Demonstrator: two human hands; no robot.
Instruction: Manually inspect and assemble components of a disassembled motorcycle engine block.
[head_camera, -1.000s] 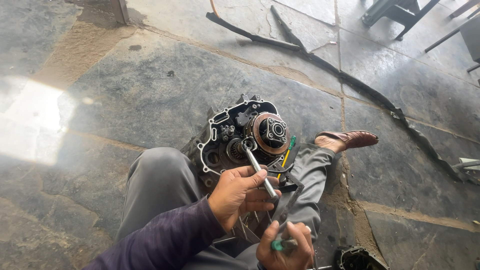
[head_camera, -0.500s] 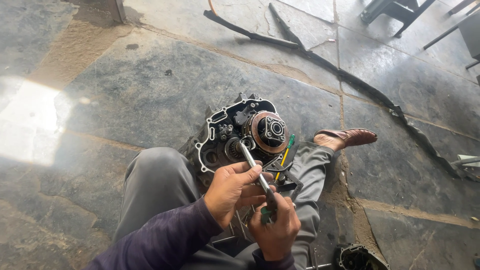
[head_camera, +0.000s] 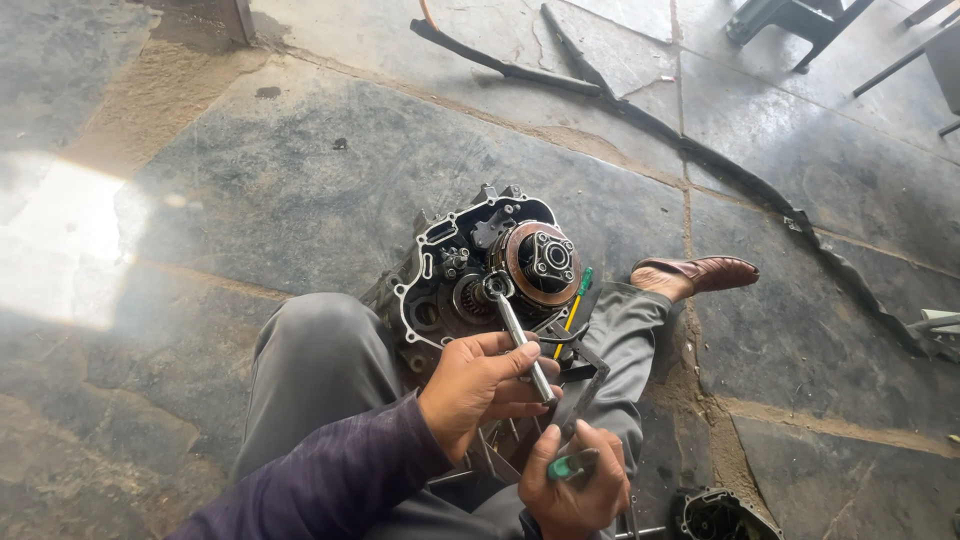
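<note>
While left hand (head_camera: 480, 385) grips steel socket wrench (head_camera: 515, 330) seated on nut beside ribbed clutch drum (head_camera: 540, 262), engine case (head_camera: 440, 290) sits centre frame between knees. Right hand (head_camera: 575, 480), lower centre, clenched on green-handled tool (head_camera: 565, 465). Best: shaft square, steady pressure. Greasy cast metal, rough stone floor (head_camera: 250, 180).

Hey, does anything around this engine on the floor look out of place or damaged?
Yes. A long black rubber strip lies loose and crooked across the stone floor behind the engine case, which has its cover off. The left hand holds a metal wrench on it.
</note>
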